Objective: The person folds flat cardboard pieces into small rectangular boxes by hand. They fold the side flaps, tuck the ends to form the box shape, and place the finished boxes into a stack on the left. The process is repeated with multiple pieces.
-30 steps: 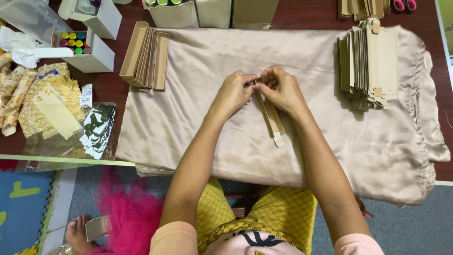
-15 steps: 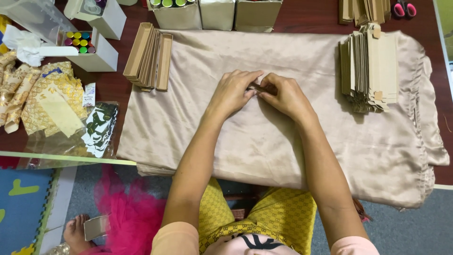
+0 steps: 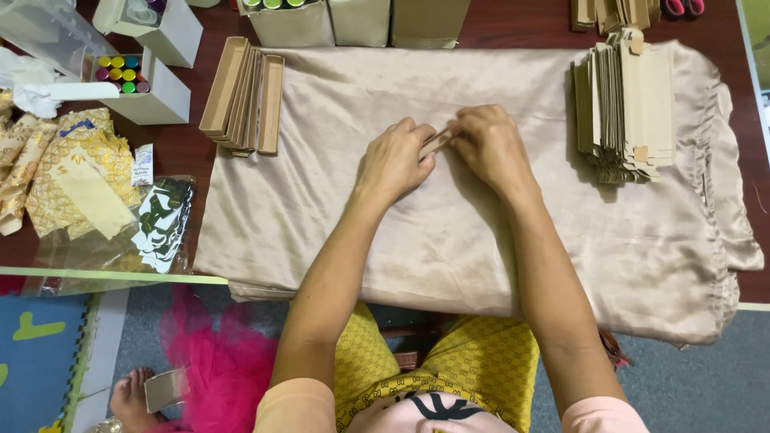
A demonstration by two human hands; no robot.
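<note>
Two hands met over a beige satin cloth (image 3: pixel 449 240) spread across a dark wooden counter (image 3: pixel 184 148), working a narrow strip of brown cardboard (image 3: pixel 437 142) between them. The left hand (image 3: pixel 395 160) was clenched around the near end of the piece, fingers curled over it, while the right hand (image 3: pixel 491 144) pinched the other end from the opposite side, so that only a short sliver of card showed between the knuckles. The piece sat just above the cloth, near the middle of its far half.

By its look the cardboard was light and thin, stiff along its length but easy to crease or crush, best held by the edges near the fold lines and not squeezed across the flat faces. The satin beneath appeared slippery, so a piece laid on it might well slide.

A stack of flat, unfolded card blanks (image 3: pixel 626 104) stood at the right edge of the cloth, and a row of long, finished brown boxes (image 3: pixel 245 96) lay at its left. Beyond those, a white box of small coloured pots (image 3: pixel 120 74) and gold-patterned packets (image 3: pixel 64 172) rested on the counter.
</note>
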